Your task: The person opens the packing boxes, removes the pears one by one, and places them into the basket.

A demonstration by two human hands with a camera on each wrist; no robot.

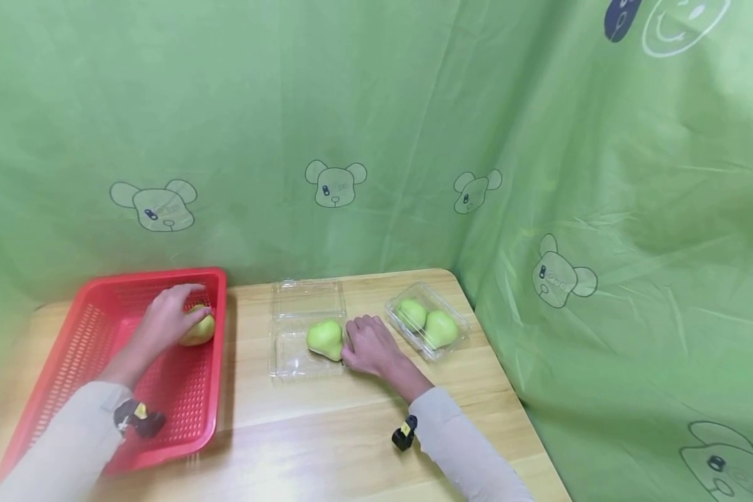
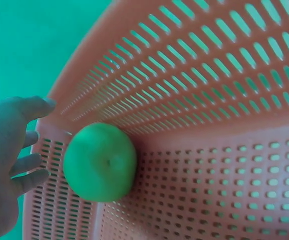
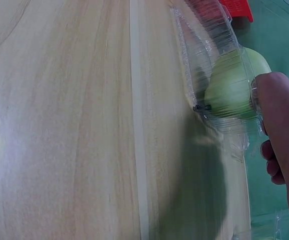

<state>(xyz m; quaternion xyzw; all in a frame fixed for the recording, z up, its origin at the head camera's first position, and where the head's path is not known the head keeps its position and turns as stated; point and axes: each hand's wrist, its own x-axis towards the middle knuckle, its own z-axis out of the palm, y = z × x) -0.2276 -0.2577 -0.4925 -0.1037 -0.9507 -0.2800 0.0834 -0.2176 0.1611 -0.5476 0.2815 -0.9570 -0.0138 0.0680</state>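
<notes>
My left hand (image 1: 167, 315) reaches into the red basket (image 1: 222, 362), with thumb and fingers spread over a green pear (image 1: 199, 333). In the left wrist view that pear (image 2: 99, 162) rests in the basket's corner, its round bottom end showing, with the fingers beside it. My right hand (image 1: 371, 346) grips the right edge of an open clear plastic container (image 1: 286, 354), the thumb against its wall in the right wrist view. One green pear (image 1: 325, 339) lies in this container, right by the hand. The container's lid (image 1: 307, 298) is folded back toward the wall.
A second clear container (image 1: 428, 354) with two green pears stands at the table's back right corner. Green curtains (image 1: 383, 125) printed with bear faces hang behind and to the right. The wooden table (image 1: 301, 432) runs up to them.
</notes>
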